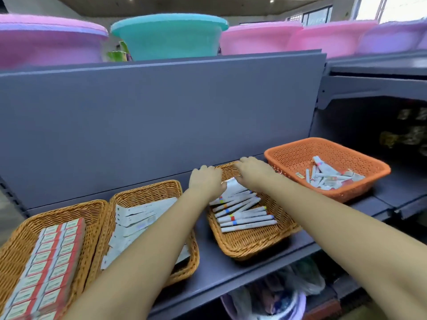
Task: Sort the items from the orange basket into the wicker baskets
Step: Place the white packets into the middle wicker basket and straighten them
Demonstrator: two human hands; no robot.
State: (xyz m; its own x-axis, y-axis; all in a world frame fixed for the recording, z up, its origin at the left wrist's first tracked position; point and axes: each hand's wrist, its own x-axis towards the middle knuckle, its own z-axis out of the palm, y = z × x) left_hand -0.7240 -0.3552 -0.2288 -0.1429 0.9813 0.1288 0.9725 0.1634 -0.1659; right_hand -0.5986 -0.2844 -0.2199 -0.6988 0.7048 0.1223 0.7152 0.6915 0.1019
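An orange plastic basket [300, 155] stands at the right of the grey shelf with several white tubes and packets [328, 177] inside. To its left, a wicker basket [251, 243] holds a row of white tubes with coloured bands [242, 215]. My left hand [205, 181] and my right hand [251, 169] are both over the far end of this basket, fingers curled down onto the top white tubes [233, 185]. A middle wicker basket [143, 192] holds flat white packets. The left wicker basket [57, 213] holds red and white boxes [48, 262].
A grey back panel [161, 116] rises behind the baskets. Pink, teal and purple plastic tubs [171, 35] line the upper shelf. Bagged goods [272, 296] lie on the shelf below. A darker shelf unit [392, 125] adjoins on the right.
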